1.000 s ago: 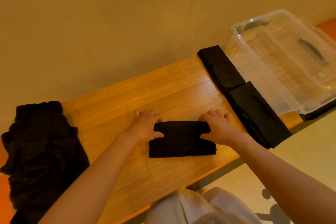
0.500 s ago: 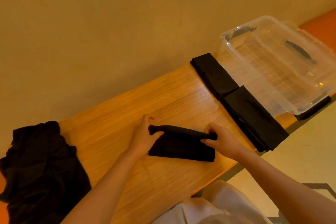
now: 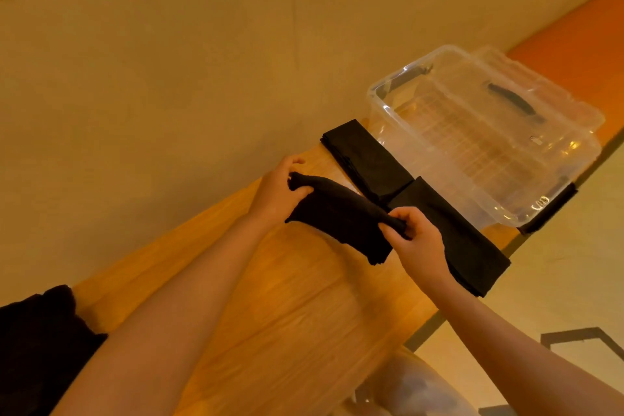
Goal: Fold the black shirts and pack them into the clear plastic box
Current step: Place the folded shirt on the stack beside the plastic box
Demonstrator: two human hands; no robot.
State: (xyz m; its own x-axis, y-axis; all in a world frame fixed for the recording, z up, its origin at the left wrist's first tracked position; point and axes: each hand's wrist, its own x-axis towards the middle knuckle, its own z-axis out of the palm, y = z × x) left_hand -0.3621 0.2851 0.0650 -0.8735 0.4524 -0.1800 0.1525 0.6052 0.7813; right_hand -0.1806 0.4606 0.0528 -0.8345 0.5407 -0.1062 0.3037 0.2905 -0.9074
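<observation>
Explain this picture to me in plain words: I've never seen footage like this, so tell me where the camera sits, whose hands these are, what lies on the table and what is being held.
There is no machine here. A person wears one wide-angle camera on the head, looking down, so you see their own bare arms reaching forward. The left hand and the right hand each grip one end of a folded black shirt, lifted off the wooden table. Past it, two already folded black shirts lie end to end beside a clear plastic box, which looks empty. A loose heap of unfolded black shirts sits at the table's left end. A plain wall rises behind.
</observation>
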